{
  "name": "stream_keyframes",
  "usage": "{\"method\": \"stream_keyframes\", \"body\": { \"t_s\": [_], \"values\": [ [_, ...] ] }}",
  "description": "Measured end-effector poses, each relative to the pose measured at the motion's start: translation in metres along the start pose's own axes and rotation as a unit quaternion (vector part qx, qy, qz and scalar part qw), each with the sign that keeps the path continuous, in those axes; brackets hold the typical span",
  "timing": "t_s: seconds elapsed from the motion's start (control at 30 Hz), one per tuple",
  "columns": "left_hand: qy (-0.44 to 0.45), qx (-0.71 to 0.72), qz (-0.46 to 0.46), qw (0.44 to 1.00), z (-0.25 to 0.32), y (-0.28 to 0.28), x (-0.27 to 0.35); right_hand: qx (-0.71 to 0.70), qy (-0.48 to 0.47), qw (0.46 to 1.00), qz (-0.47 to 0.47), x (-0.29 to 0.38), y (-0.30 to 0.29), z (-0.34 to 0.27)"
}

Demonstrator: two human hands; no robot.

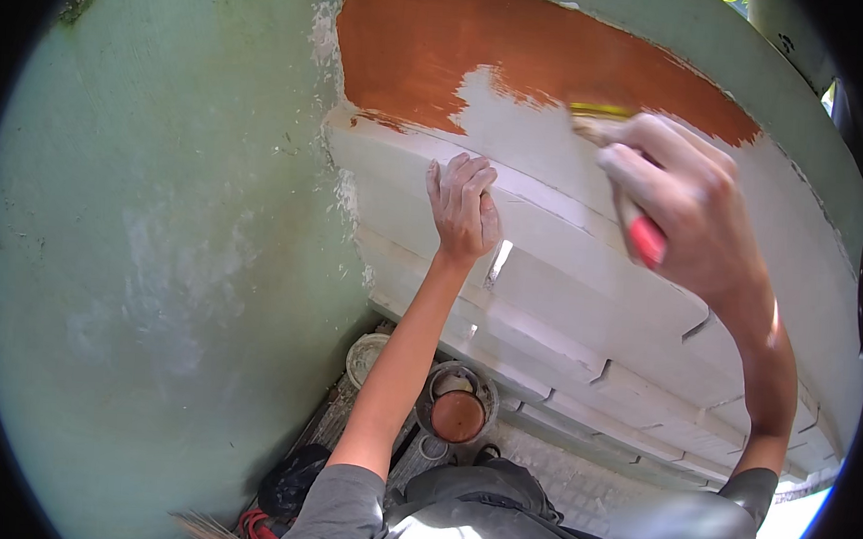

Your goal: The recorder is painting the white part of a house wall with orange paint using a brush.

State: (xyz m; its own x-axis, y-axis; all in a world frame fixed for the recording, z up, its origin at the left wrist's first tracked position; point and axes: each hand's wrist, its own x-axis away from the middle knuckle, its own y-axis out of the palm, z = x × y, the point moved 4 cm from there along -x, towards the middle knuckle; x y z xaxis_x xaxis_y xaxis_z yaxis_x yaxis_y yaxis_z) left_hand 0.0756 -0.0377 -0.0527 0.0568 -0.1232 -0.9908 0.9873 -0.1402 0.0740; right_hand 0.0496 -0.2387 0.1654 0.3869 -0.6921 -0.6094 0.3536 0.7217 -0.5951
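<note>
My right hand (694, 201) grips a paintbrush with a red-tipped handle (646, 241) and a yellow band (604, 109). The brush is at the lower border of the reddish-brown paint (412, 45), and motion blurs it; its bristles are hard to make out. This paint covers the upper part of a white wall panel (531, 136), with a ragged lower edge. On the white ledge (550, 202) below, my left hand (464, 206) rests with bent fingers and holds no tool. White dust coats both hands.
A green wall (153, 185) rises at the left. Stepped white ledges (544, 339) with slots run below the panel. Down by my feet are a bucket (494, 409) bearing a pot of reddish-brown paint (457, 416), a pale lid-like round (364, 357), a black plastic bag (288, 484) and a red cord (254, 529).
</note>
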Motion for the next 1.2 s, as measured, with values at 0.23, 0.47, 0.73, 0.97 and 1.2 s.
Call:
{"method": "stream_keyframes", "body": {
  "t_s": [0.23,0.47,0.73,0.97,1.2],
  "values": [
    [-0.014,0.02,0.02,1.0,0.007,0.009,0.001,-0.046,-0.02,0.997,0.055,-0.043,0.026,0.0],
    [0.003,0.005,-0.016,1.0,0.001,0.004,-0.001,-0.04,0.034,0.999,-0.002,-0.018,0.034,0.018],
    [-0.01,0.006,0.009,1.0,0.003,0.004,-0.002,-0.046,-0.051,0.997,0.046,-0.04,0.024,0.007],
    [0.006,0.002,-0.019,1.0,-0.001,0.002,0.001,-0.066,-0.02,0.998,0.004,-0.023,0.042,0.023],
    [-0.012,0.02,0.001,1.0,0.002,0.001,-0.002,-0.068,-0.052,0.996,-0.003,-0.04,0.033,0.0]
  ]
}}
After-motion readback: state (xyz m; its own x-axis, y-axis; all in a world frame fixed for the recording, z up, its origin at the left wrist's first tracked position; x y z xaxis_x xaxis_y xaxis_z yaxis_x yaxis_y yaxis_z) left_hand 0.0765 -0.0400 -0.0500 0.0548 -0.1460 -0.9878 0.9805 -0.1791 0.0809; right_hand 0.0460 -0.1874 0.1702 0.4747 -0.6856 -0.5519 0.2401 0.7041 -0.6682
